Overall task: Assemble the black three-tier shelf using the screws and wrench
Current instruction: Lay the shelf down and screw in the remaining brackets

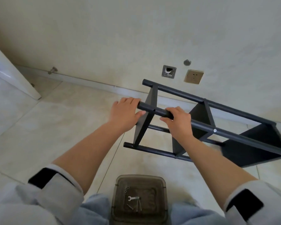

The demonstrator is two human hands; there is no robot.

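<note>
Both hands [126, 113] [178, 122] grip upper pole [154, 110] of tipped shelf [250, 143].

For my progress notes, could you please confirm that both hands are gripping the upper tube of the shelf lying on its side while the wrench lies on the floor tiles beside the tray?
One detail is wrong. The head view shows the wrench lying inside the brown tray, not on the tiles beside it. The rest stands: the left hand and the right hand both grip the upper tube of the shelf lying on its side.
</note>
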